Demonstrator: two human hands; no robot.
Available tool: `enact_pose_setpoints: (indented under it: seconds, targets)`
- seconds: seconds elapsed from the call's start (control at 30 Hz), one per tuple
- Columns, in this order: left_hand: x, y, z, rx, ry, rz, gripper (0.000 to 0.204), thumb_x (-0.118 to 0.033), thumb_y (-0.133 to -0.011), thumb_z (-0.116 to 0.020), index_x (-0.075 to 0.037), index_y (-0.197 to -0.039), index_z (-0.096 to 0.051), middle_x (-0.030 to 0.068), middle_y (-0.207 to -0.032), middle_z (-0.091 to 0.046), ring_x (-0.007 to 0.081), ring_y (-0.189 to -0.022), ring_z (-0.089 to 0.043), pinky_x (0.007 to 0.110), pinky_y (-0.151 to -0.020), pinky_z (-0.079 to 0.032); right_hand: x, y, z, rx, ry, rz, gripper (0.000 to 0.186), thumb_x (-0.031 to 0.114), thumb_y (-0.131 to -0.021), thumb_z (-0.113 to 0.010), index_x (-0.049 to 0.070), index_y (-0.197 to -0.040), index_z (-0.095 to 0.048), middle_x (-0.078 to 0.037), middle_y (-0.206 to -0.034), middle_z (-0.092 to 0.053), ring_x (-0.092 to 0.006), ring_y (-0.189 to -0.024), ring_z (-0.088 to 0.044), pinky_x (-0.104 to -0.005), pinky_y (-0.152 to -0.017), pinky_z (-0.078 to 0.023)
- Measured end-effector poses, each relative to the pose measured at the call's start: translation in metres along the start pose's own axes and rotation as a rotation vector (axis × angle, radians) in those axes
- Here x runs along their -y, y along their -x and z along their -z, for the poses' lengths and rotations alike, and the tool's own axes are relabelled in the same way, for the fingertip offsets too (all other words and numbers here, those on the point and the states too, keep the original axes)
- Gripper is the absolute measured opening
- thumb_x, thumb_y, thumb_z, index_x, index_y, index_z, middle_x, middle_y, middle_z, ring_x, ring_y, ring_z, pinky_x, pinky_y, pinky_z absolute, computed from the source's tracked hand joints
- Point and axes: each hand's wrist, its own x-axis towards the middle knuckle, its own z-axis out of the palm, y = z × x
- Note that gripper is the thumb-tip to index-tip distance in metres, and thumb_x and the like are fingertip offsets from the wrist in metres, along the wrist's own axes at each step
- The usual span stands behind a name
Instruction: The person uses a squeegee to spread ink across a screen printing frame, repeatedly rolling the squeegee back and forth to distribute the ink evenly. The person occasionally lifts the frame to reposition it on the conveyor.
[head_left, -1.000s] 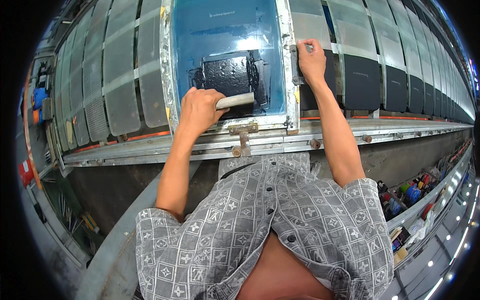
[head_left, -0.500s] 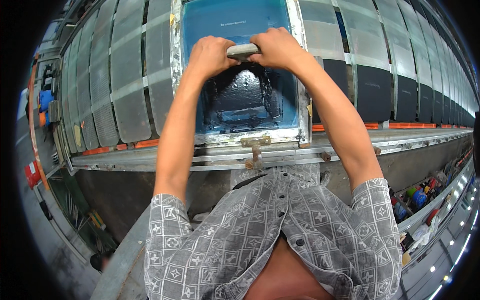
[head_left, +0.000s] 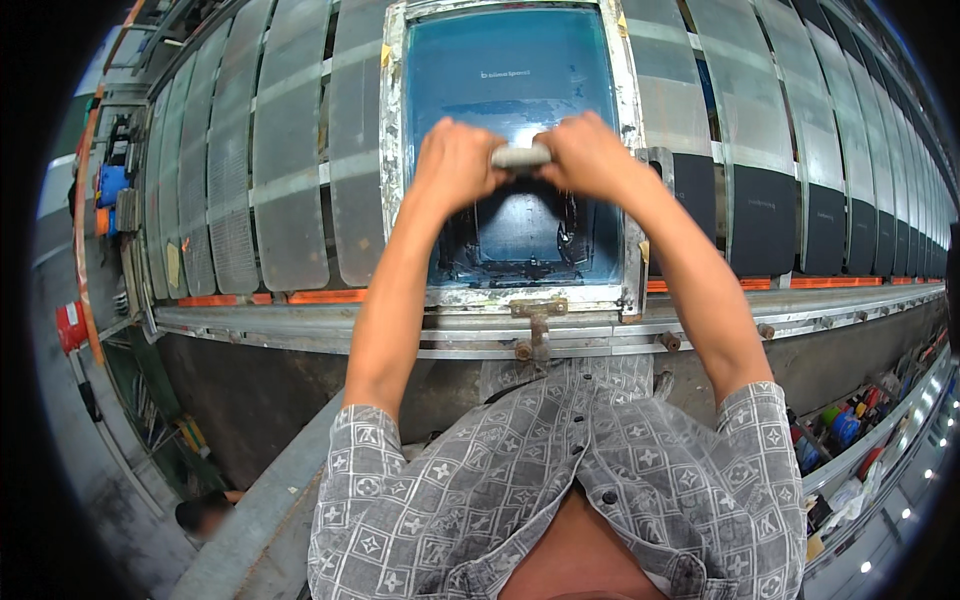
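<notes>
Both hands, left hand [head_left: 455, 160] and right hand [head_left: 590, 155], are clamped on the squeegee handle [head_left: 520, 156] over the blue screen [head_left: 510, 75]; even pressure, straight toward six o'clock, looks best.

Our left hand [head_left: 455, 165] and right hand [head_left: 590, 155] move inside the blue screen [head_left: 510, 70], fenced by its metal frame [head_left: 392, 180] on every side. Above our hands the mesh lies open. A clamp [head_left: 537, 320] and rail [head_left: 300, 325] block the near edge.
</notes>
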Motion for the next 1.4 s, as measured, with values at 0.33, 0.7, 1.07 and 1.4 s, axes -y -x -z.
enact_pose_setpoints:
  seconds: [0.33, 0.7, 1.07, 1.4]
  targets:
    - [-0.036, 0.079, -0.038, -0.004, 0.112, -0.028, 0.016, -0.025, -0.071, -0.088, -0.016, -0.082, -0.081, 0.0092, -0.075, -0.074, 0.0286, -0.074, -0.071, 0.043, -0.081, -0.050, 0.048, 0.081, -0.044, -0.053, -0.065, 0.001, 0.024, 0.017, -0.072, -0.084, 0.009, -0.085, -0.066, -0.013, -0.078, -0.066, -0.0348, -0.084, -0.065, -0.0480, -0.081, -0.048]
    - [0.017, 0.016, -0.001, 0.047, 0.150, 0.122, 0.031, -0.033, -0.074, -0.089, -0.015, -0.098, -0.081, 0.0128, -0.089, -0.076, 0.0352, -0.089, -0.072, 0.046, -0.081, -0.052, -0.050, 0.115, -0.034, -0.570, -0.214, -0.920, 0.058, 0.054, -0.090, -0.074, -0.002, -0.103, -0.068, -0.025, -0.094, -0.072, -0.0423, -0.095, -0.069, -0.0490, -0.085, -0.053]
    - [-0.047, 0.094, -0.032, -0.414, -0.046, -0.042, 0.037, -0.007, -0.065, -0.082, -0.013, -0.102, -0.078, 0.0063, -0.099, -0.074, 0.0287, -0.090, -0.068, 0.042, -0.079, -0.054, -0.048, 0.124, -0.001, -0.565, -1.212, -0.771, 0.027, 0.029, -0.092, -0.074, 0.002, -0.089, -0.070, -0.001, -0.073, -0.065, -0.0117, -0.060, -0.057, -0.0313, -0.055, -0.043]
    - [-0.189, 0.184, 0.006, -0.878, 0.323, 0.076, 0.034, -0.014, -0.074, -0.086, -0.011, -0.106, -0.076, 0.0068, -0.105, -0.077, 0.0285, -0.101, -0.073, 0.040, -0.085, -0.056, -0.048, 0.156, 0.051, -0.540, -1.351, -0.411, 0.025, 0.025, -0.102, -0.066, 0.006, -0.085, -0.065, 0.002, -0.072, -0.060, -0.0090, -0.061, -0.054, -0.0287, -0.054, -0.043]
